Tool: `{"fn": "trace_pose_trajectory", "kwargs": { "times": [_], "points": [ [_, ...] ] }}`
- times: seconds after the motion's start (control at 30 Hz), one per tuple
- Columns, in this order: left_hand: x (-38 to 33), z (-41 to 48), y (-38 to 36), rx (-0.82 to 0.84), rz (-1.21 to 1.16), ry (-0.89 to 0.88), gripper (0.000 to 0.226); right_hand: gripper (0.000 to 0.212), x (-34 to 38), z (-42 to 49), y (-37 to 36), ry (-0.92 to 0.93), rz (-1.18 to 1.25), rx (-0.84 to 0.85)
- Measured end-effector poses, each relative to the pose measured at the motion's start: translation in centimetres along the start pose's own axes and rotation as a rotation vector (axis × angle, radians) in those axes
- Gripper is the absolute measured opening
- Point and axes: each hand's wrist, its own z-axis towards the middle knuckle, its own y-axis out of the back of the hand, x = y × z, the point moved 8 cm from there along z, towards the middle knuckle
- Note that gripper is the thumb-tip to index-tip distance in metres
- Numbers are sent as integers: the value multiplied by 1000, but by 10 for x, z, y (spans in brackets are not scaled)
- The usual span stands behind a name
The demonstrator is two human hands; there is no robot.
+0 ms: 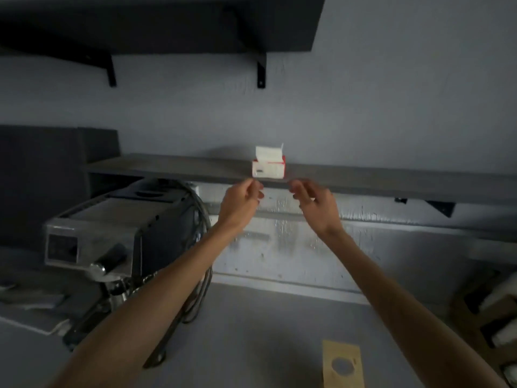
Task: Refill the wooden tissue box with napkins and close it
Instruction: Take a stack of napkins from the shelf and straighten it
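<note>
A white and red napkin pack [268,165] stands on a grey wall shelf [363,180], with white napkins sticking out of its open top. Just below and in front of it, my left hand [242,204] and my right hand [313,207] are both raised, one on each side. Neither hand holds anything, their fingers are curled and apart, and neither touches the pack. On the counter near the bottom lies a flat light wooden lid [342,365] with a round hole. The wooden box body itself I cannot make out for certain.
A steel espresso machine [112,233] with cables stands at the left on the grey counter [251,331]. A dark shelf [156,23] hangs high above. At the right edge sits a brown wooden rack [489,312] holding white items.
</note>
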Motion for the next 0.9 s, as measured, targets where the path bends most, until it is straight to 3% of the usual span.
{"fn": "trace_pose_trajectory", "kwargs": {
  "times": [0.17, 0.27, 0.4, 0.53, 0.7, 0.9],
  "points": [
    [-25, 62, 44, -112, -2, -63, 27, 42, 17, 64, 9, 12, 75, -55],
    [-13, 98, 53, -133, -26, 18, 30, 49, -2, 95, -1, -108, 108, -46],
    [9, 145, 40, -55, -86, 249, 33, 54, -35, 139, -26, -345, 186, -11],
    [28, 161, 8, 144, -211, 473, 49, 52, -75, 167, -57, -581, 305, 37],
    [43, 163, -27, 274, -164, 502, 44, 43, -76, 168, -68, -677, 313, 69],
    [42, 169, -35, 254, -178, 525, 35, 34, -62, 173, -64, -757, 257, 150]
  ]
}}
